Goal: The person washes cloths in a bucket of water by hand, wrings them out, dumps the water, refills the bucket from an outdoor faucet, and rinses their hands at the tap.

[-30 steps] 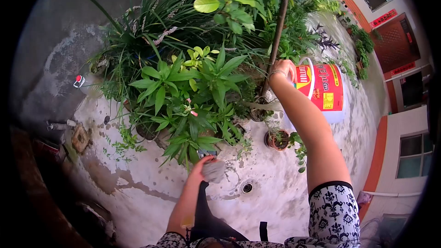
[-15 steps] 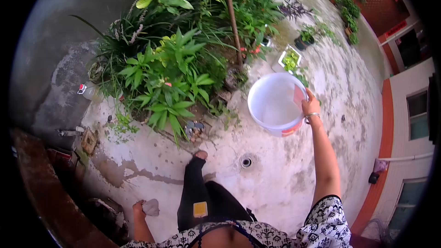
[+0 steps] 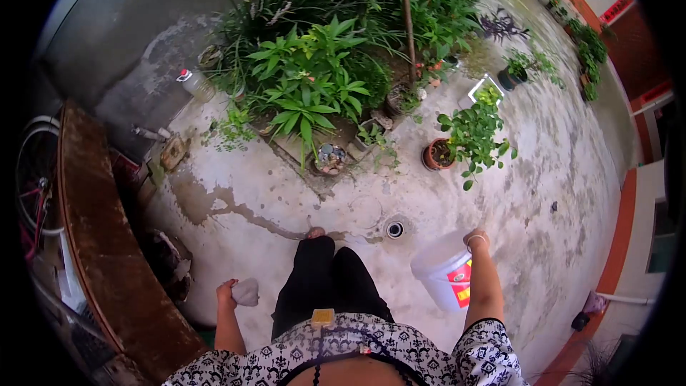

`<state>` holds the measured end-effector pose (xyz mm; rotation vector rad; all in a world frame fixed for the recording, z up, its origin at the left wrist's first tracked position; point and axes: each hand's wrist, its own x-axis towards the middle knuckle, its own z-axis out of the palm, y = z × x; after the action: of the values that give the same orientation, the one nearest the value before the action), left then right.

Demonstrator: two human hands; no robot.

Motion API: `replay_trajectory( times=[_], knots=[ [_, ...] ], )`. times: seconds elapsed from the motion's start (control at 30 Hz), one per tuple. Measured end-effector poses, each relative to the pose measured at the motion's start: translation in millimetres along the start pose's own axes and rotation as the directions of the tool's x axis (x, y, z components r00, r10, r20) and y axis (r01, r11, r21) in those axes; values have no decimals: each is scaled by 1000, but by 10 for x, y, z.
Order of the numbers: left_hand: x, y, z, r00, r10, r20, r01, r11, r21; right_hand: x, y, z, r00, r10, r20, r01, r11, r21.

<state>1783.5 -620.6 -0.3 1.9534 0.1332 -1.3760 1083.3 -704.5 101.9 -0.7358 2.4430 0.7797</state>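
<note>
My right hand (image 3: 476, 236), with a silver bangle at the wrist, grips the rim of a white plastic bucket (image 3: 437, 280). The bucket hangs tilted beside my right leg, a red and yellow label on its side. Its inside shows only in part. At my left side, my left hand (image 3: 226, 292) is closed on a crumpled light grey cloth (image 3: 246, 292). A round drain hole (image 3: 394, 229) lies in the concrete, left of the bucket. Beyond the bucket stands a leafy plant in a brown pot (image 3: 438, 154).
A dense planting bed (image 3: 307, 100) lies ahead, with a wooden pole (image 3: 407, 21). A clear plastic bottle (image 3: 196, 87) stands at its left. The rusty brown panel (image 3: 100, 243) and a bicycle wheel (image 3: 39, 171) are on my left. A white planter (image 3: 486, 91) sits ahead right.
The bucket in my right hand has come down and back toward my body, uncovering the brown-potted plant. My left hand still holds the cloth. The view has shifted, showing more on the left.
</note>
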Motion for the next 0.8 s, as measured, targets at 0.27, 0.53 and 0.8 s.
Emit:
replay_trajectory(
  times=[0.27, 0.53, 0.8],
  knots=[
    [391, 0, -474, 997, -44, 67, 48, 997, -67, -234, -785, -1184, 939, -185, -289, 225, 968, 113],
    [735, 812, -605, 976, 26, 217, -13, 998, -59, -917, -1762, -2264, 874, -179, -452, 114, 979, -167],
    [1255, 1631, -559, 859, 231, 458, -78, 942, -327, -1446, -1892, -1545, 846, -112, -521, 267, 935, 233]
  ],
)
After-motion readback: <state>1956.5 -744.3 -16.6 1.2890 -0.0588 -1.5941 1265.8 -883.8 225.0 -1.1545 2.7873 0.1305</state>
